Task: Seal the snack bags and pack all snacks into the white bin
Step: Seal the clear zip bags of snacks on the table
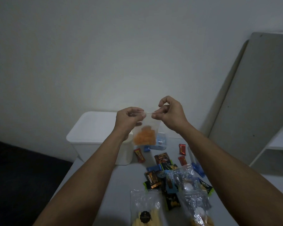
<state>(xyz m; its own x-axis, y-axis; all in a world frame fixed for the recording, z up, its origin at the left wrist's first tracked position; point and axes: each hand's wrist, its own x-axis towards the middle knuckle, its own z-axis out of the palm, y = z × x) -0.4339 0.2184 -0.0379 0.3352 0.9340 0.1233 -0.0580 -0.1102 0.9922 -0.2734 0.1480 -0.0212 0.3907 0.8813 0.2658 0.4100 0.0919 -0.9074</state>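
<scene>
Bag [145, 132] of orange snacks hangs in the air above the table [121, 176]; left hand [129, 119] and right hand [171, 114] each pinch its top edge; slide fingers along until it shuts, then drop it in the white bin [88, 132] just behind.

bin [88, 128] partly hidden, front bags [145, 209] cropped

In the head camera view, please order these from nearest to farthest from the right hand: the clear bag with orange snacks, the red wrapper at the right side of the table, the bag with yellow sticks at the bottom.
From the right hand:
1. Clear bag with orange snacks: pinched at its top edge by both hands.
2. Red wrapper: below the hand, lying on the table.
3. Bag with yellow sticks: bottom edge, closest to the person.
</scene>
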